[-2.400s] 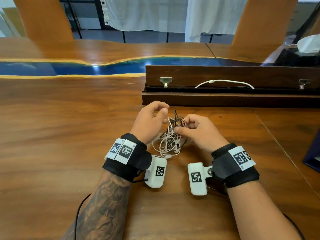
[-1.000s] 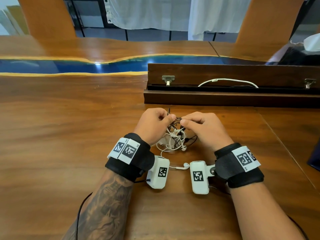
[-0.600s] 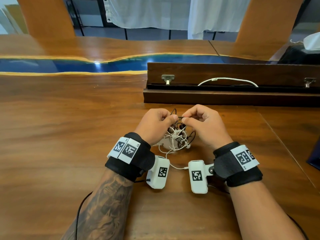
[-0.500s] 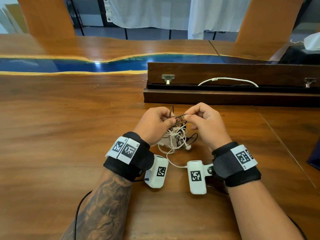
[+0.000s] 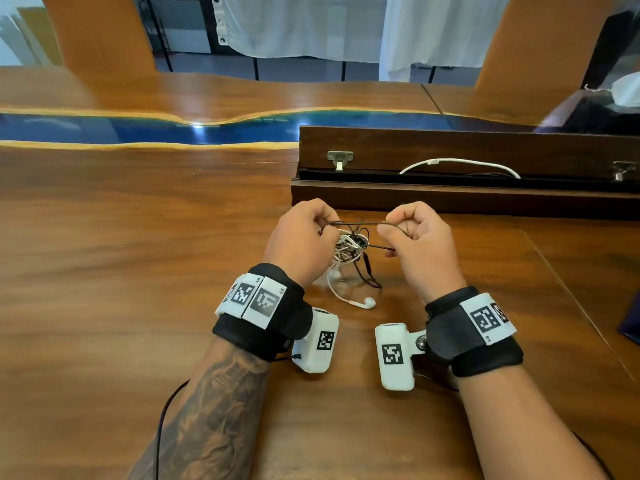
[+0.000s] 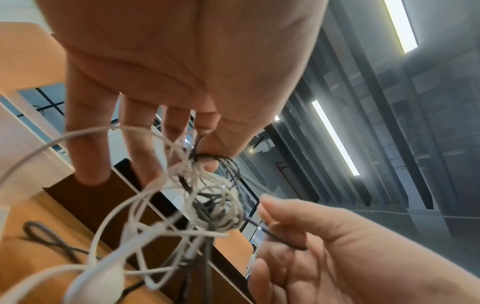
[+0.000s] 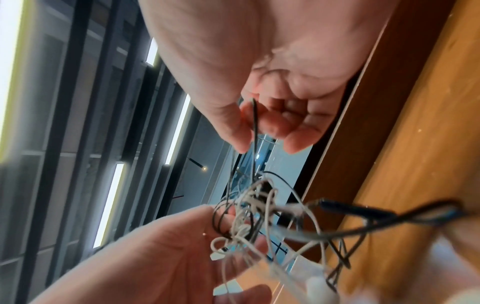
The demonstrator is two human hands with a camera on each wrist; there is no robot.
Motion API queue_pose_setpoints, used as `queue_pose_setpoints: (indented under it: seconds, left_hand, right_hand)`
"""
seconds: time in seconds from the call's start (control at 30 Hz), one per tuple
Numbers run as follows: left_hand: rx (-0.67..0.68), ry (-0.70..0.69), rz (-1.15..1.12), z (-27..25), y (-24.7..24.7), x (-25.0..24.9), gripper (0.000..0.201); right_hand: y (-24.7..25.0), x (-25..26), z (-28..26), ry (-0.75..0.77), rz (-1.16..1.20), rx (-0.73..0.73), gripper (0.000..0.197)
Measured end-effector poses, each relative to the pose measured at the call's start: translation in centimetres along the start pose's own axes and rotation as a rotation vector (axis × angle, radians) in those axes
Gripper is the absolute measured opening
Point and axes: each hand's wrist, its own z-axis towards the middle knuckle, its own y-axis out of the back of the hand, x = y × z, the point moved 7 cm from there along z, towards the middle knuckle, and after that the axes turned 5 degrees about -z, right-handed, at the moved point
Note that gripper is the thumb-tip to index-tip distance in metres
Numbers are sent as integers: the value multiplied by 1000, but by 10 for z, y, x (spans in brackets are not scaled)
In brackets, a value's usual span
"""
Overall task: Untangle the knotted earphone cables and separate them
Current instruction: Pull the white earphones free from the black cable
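Observation:
A knot of white and black earphone cables [image 5: 350, 244] hangs between my two hands, above the wooden table [image 5: 138, 271]. My left hand [image 5: 304, 237] pinches a black loop at the knot's left side [image 6: 207, 157]. My right hand [image 5: 415, 237] pinches a black strand [image 5: 360, 224] that runs taut back to the left hand. In the right wrist view that strand [image 7: 255, 127] passes between thumb and forefinger. A white earbud [image 5: 366, 302] trails down onto the table, and a black inline remote [image 5: 367, 263] dangles below the knot.
A long dark wooden box [image 5: 467, 174] with its lid open stands just behind my hands; a white cable [image 5: 460, 163] lies in it. A blue resin strip [image 5: 138, 131] crosses the table farther back. Something dark sits at the right edge [image 5: 632, 327].
My hands have moved apart, the right one going rightward, and a black strand now stretches taut between them. The knot has lifted a little and more cable hangs loose below.

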Motion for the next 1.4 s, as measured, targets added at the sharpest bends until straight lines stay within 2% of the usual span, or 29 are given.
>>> queue_pose_setpoints:
  seconds: [0.07,0.13,0.2,0.4,0.5,0.67,0.87,0.97,1.1,1.23,1.4]
  left_hand:
    - [25,23,-57,1,-5,2,18]
    - [89,61,-90,-1,-12,4,12]
    - [143,75,-95,-3,-17,2,15]
    - [213,87,-168,-10,-22,-7,17]
    - [204,28,-139,-10,-21,-7,16]
    - [157,10,-201,-5,-13,-6,21]
    - [195,67,-298,-5,-16,-4,26]
    - [178,107,-344,-4,-17,-4,28]
    - [117,136,-362,-3,-13,-1,24]
    - [147,105,-317,-3,-16,-1,22]
    - [167,25,-209,-5,-18,-4,23]
  right_hand:
    - [0,-1,0,-49,28,24,6]
    - [-6,-5,-3,-148,78,112,26]
    - [-11,-5,-6,-220,133,168,40]
    - [-12,-5,-8,-253,175,177,51]
    - [-13,-6,-7,-238,178,193,47]
    - [-13,-7,-4,-133,118,203,12]
    - [-7,-9,-1,-107,67,128,14]
    - [-10,-7,-2,-102,60,202,12]
    - [-19,-2,-7,-49,66,294,20]
    - [-17,-3,-5,-30,14,270,4]
    - [-18,2,-7,38,-26,314,4]
